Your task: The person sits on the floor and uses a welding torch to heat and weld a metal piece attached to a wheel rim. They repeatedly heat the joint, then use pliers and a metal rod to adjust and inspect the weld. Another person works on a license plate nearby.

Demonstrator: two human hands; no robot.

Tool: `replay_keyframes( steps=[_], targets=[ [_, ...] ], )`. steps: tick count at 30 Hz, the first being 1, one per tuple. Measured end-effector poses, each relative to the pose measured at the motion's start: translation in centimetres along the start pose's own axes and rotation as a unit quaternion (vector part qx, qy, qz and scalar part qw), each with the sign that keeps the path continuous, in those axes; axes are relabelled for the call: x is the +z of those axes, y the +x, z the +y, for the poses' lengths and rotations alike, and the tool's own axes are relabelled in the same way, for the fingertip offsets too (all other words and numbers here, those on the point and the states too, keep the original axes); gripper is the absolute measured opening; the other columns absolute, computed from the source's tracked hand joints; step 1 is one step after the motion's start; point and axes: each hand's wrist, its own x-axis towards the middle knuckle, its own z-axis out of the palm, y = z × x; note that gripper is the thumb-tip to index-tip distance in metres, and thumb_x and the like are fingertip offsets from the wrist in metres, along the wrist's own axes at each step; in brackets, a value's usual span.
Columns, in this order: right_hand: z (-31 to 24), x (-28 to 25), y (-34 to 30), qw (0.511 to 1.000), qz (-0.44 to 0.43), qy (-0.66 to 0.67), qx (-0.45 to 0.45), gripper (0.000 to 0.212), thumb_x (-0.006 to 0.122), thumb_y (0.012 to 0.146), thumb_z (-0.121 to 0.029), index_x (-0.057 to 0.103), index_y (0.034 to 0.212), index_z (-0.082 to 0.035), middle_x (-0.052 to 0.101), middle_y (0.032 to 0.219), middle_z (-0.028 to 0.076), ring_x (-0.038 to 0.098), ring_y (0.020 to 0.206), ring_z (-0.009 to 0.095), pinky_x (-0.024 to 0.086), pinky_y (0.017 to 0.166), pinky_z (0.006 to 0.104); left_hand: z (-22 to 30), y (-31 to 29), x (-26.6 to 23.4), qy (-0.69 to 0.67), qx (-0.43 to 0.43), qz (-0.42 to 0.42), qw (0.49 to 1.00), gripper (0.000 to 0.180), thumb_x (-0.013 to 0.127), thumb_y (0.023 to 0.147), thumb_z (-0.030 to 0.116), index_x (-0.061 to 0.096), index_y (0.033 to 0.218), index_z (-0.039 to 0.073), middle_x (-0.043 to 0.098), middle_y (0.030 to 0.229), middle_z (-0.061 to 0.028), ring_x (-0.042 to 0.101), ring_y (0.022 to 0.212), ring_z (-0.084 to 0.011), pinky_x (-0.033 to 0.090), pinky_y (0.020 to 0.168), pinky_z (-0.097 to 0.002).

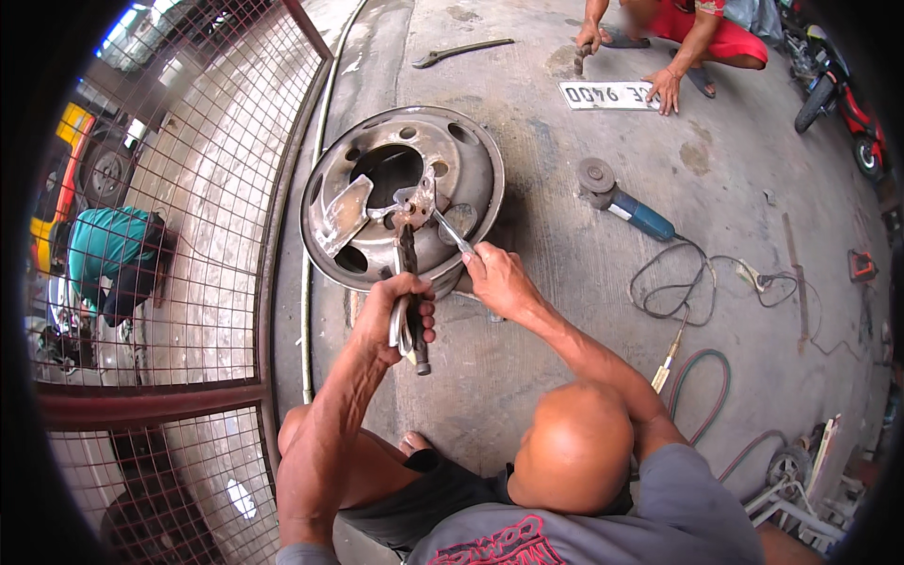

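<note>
Pliers (407, 282) sit clamped in the left hand (400, 315), biting a small metal part (414, 209) over the wheel rim (400, 193) at frame centre; right hand (499, 278) pinches a wrench (452, 231).

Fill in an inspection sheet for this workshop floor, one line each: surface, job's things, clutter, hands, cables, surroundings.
Surface: stained, patched concrete floor.
Job's things: steel wheel rim lying flat; small metal bracket held over it by locking pliers; slim tool touching the bracket.
Clutter: angle grinder, long wrench, white plate.
Hands: left hand grips the pliers' handles; right hand holds the slim tool.
Cables: grinder cord in loose loops; green hose curling nearby.
Surroundings: red mesh fence on the left; crouching person ahead; motorcycle.
</note>
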Motion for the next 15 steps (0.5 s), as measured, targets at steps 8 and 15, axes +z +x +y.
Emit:
replay_keyframes(
  steps=[8, 15],
  targets=[
    [-3.5, -3.6, 0.8, 0.982, 0.148, 0.116, -0.014, 0.033, 0.049, 0.109, -0.030, 0.058, 0.094, -0.001, 0.062, 0.067, 0.010, 0.062, 0.059, 0.019, 0.047, 0.052, 0.0369, 0.1, -0.6, -1.1, -0.023, 0.008, -0.020, 0.999, 0.038, 0.069, 0.086, 0.026, 0.057, 0.100, -0.006, 0.054, 0.071, -0.0053, 0.054, 0.060, -0.0179, 0.048, 0.051, -0.0318],
    [4.4, -0.3, -0.8, 0.999, -0.027, -0.036, 0.022, 0.039, 0.049, 0.108, -0.033, 0.055, 0.092, 0.002, 0.063, 0.079, 0.022, 0.065, 0.070, 0.034, 0.050, 0.067, 0.0475, 0.3, 0.4, 0.5, -0.034, -0.003, -0.053, 0.998, 0.030, 0.068, 0.087, 0.024, 0.056, 0.095, -0.003, 0.055, 0.069, -0.0060, 0.057, 0.056, -0.0191, 0.052, 0.049, -0.0346]
  ],
)
